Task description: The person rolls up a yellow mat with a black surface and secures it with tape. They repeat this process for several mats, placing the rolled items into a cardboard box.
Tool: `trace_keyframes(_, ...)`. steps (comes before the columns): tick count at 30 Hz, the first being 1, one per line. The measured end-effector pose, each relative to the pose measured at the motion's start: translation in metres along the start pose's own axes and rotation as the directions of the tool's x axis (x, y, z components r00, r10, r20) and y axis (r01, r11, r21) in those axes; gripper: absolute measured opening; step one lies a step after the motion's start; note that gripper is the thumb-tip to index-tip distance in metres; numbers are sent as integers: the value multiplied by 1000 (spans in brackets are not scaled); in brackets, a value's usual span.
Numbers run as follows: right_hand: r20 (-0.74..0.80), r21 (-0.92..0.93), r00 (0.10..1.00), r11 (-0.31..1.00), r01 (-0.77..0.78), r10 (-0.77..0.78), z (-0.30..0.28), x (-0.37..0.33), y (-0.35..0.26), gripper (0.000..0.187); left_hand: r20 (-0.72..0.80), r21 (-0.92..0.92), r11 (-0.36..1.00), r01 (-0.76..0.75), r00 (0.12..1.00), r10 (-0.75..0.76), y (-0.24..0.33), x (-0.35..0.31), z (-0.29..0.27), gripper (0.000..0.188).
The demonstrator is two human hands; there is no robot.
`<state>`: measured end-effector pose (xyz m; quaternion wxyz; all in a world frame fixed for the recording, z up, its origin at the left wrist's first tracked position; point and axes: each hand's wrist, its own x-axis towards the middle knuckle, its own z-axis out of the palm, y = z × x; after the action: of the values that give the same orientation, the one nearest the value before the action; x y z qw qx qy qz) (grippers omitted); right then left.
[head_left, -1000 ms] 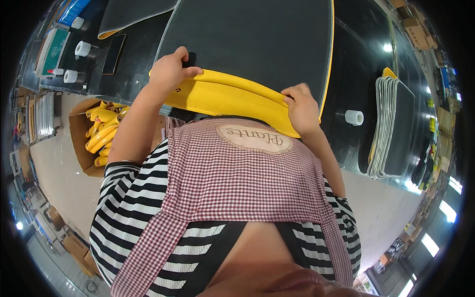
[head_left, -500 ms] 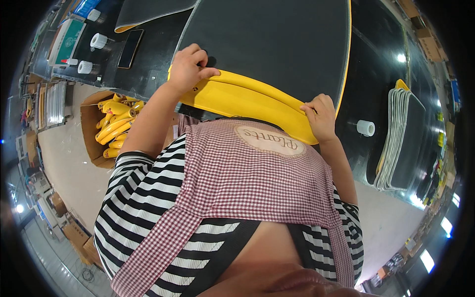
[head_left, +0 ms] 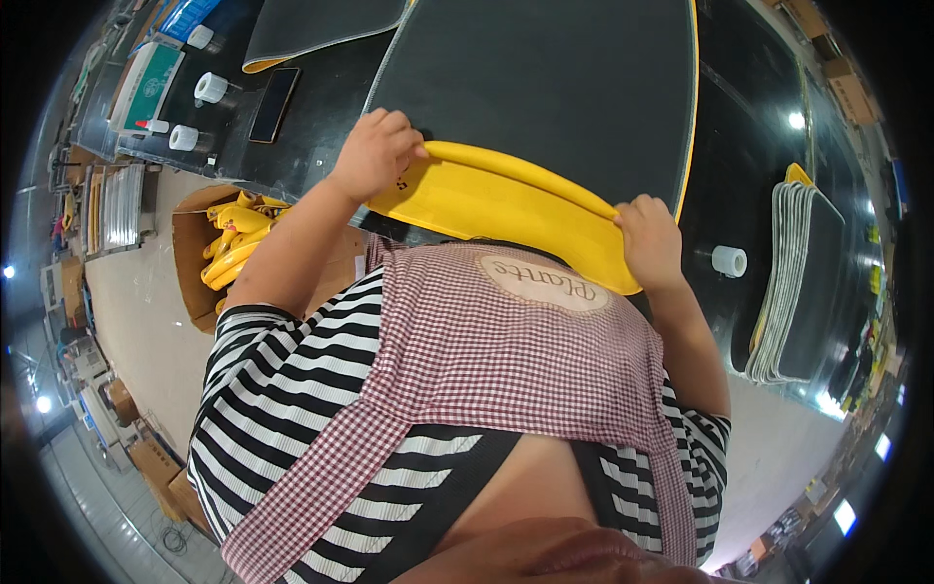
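A large mat with a dark grey underside (head_left: pixel 555 88) lies on the black table before me. Its near edge is turned up, showing a yellow face (head_left: pixel 506 209) with a rounded fold along the top. My left hand (head_left: pixel 375 156) is closed on the left end of this fold, fingers curled over it. At the right end, my right hand (head_left: pixel 650 243) pinches the same fold, its thumb side against the yellow. Below the fold, the yellow part hangs close to my checked apron (head_left: pixel 506 360). My palms hide both ends of the fold.
Left on the table are a phone (head_left: pixel 274 105), white rolls (head_left: pixel 210 88) and a green-and-white box (head_left: pixel 151 88). A carton (head_left: pixel 195 282) of yellow rolled pieces stands below. To the right are another white roll (head_left: pixel 729 261) and a stack of folded mats (head_left: pixel 783 282).
The fingers of my left hand have curled in further, and the left thumb no longer stretches along the fold. The fold looks narrower and tighter. The whole view has shifted slightly.
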<state>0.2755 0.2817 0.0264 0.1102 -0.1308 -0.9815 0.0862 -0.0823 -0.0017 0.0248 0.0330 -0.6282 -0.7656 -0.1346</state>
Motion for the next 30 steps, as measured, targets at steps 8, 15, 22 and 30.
trace_keyframes(8, -24, -170, 998, 984, -58, 55, 0, 26, 4, 24, -58, 67, 998, -14, 998, 18, -1, 48, 1, 12)
trace_keyframes(15, -120, -107, 982, 982, -158, 145, 21, -33, -38, 52, 4, 153, 981, 121, 992, -123, 59, -3, 6, 57)
trace_keyframes(22, -3, -98, 992, 987, -128, 128, 17, 36, 22, 62, -14, 48, 948, 315, 949, -315, 56, 55, 30, 95)
trace_keyframes(30, -179, -50, 949, 962, -270, 258, 4, 144, 82, 31, 188, 79, 958, 277, 939, -287, -6, 209, 30, 82)
